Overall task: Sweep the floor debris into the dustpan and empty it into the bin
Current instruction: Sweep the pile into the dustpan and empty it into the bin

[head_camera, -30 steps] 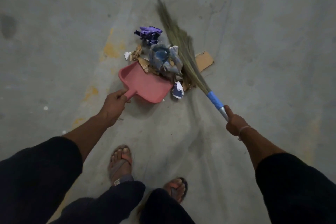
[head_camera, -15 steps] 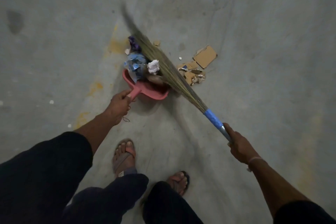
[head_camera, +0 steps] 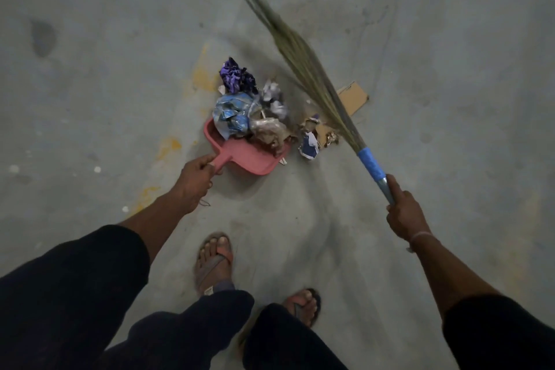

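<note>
two grips: dustpan [head_camera: 240,158], broom [head_camera: 309,69]

L hand [head_camera: 195,180] w/ dustpan [head_camera: 255,159], R hand [head_camera: 404,213] w/ broom [head_camera: 303,60]

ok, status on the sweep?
Left hand grips dustpan handle, right hand grips broom. Wrappers piled at pan mouth; cardboard and scraps on floor beside it. No bin in view.
</note>
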